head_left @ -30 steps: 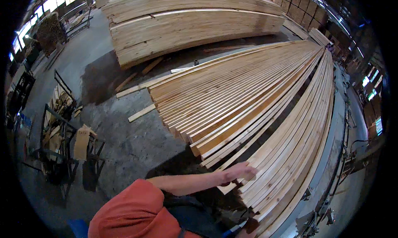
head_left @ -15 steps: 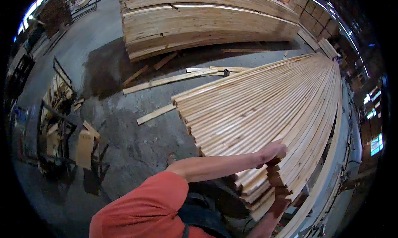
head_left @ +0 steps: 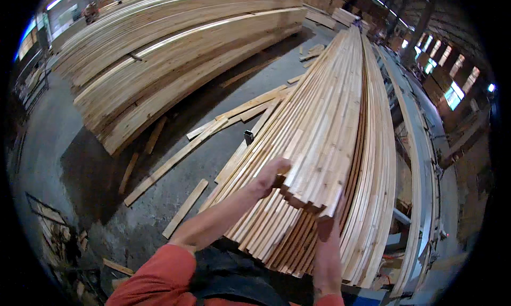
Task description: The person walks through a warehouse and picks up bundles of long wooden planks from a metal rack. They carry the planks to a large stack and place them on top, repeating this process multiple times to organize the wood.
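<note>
A bundle of long, pale wooden strips (head_left: 319,162) lies raised on top of a wide layer of similar strips (head_left: 266,237). My left hand (head_left: 271,175) is closed round the left edge of the bundle near its end. At the opposite edge my right hand (head_left: 329,226) grips the bundle's near right corner, its fingers partly hidden behind the wood. The near ends of the bundled strips are uneven. Under the bundle shows a darker, ridged row of strips, and more strips (head_left: 372,215) run along on the right.
A tall stack of long boards (head_left: 191,66) stands at the left. Loose boards (head_left: 175,162) and offcuts lie on the grey concrete floor (head_left: 106,221) between it and the strips. A long rail (head_left: 418,199) runs along the right. Beside the strips sits a small dark block (head_left: 248,137).
The view has swung to the right. My left hand, earlier over the top of the strips, now holds the left edge of a bundle raised above the layer. My right hand holds its right edge.
</note>
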Action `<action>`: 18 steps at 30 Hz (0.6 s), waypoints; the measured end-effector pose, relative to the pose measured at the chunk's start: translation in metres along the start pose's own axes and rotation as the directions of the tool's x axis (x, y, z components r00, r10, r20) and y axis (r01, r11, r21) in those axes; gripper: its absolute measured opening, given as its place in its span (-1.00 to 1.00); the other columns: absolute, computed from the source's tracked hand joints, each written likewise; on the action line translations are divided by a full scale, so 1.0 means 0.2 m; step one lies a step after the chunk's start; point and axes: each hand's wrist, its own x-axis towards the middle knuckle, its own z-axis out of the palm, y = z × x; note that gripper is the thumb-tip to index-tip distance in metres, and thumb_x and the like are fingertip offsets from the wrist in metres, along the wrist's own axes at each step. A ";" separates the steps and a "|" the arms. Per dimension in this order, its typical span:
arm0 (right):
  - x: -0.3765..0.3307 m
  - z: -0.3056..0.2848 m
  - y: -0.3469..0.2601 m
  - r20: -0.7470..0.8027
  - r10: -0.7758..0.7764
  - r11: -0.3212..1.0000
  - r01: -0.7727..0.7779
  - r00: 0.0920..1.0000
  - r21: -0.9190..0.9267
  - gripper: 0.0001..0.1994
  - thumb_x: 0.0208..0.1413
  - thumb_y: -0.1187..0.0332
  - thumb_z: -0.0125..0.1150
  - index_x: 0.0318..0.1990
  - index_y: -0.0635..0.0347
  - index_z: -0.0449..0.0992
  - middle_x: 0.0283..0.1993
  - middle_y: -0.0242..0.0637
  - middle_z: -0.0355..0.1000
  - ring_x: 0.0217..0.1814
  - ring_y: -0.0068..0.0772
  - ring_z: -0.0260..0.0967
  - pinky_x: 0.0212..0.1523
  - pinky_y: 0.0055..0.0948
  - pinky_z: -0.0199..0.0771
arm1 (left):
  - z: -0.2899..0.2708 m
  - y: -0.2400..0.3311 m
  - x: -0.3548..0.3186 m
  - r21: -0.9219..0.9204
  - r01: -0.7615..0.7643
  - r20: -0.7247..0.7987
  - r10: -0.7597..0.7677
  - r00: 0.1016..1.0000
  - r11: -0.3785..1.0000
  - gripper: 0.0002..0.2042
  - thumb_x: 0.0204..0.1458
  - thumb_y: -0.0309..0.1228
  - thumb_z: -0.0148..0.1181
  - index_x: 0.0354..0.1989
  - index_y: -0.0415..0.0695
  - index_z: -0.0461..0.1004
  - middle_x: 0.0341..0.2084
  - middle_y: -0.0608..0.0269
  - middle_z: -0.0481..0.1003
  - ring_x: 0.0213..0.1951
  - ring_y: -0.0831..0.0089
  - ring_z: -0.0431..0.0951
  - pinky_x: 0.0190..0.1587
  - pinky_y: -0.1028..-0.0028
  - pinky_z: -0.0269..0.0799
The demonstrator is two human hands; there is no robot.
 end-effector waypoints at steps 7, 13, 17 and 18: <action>0.22 0.23 0.45 -0.069 0.062 0.996 -0.058 0.996 0.060 -0.39 0.27 -0.14 0.01 0.29 0.09 0.32 0.20 -0.16 0.40 0.11 -0.14 0.44 0.05 -0.12 0.52 | -0.46 0.28 0.06 0.009 0.086 -0.232 -0.082 0.969 0.996 -0.73 0.06 -0.18 0.20 -0.16 -0.06 0.49 -0.29 0.36 0.51 -0.20 0.49 0.50 -0.15 0.47 0.41; 0.29 0.66 0.91 -0.073 0.170 0.985 -0.169 0.983 0.009 -0.35 0.33 -0.12 -0.10 0.42 0.09 0.15 0.36 -0.28 0.23 0.33 -0.21 0.24 0.29 -0.25 0.26 | -0.93 0.58 0.00 -0.159 -0.035 -0.410 -0.034 0.912 0.987 -0.58 0.06 -0.17 0.18 0.03 -0.17 0.47 -0.05 0.17 0.50 0.01 0.22 0.50 0.10 0.23 0.43; 0.28 1.04 1.27 -0.237 0.119 0.978 -0.156 0.964 -0.142 -0.35 0.33 -0.13 -0.12 0.40 0.13 0.16 0.35 -0.28 0.25 0.31 -0.23 0.25 0.30 -0.27 0.25 | -1.35 0.81 -0.13 -0.241 -0.076 -0.321 -0.006 0.947 0.968 -0.52 0.06 -0.14 0.13 0.07 -0.22 0.44 0.01 0.09 0.50 0.05 0.17 0.51 0.09 0.17 0.47; 0.32 1.00 1.43 -0.246 0.069 0.980 -0.112 0.967 -0.163 -0.34 0.32 -0.14 -0.11 0.38 0.14 0.19 0.31 -0.26 0.28 0.28 -0.21 0.28 0.28 -0.26 0.29 | -1.45 0.86 -0.18 -0.276 -0.083 -0.296 -0.002 0.955 0.958 -0.52 0.07 -0.14 0.13 0.07 -0.22 0.44 0.01 0.07 0.50 0.04 0.17 0.51 0.08 0.16 0.48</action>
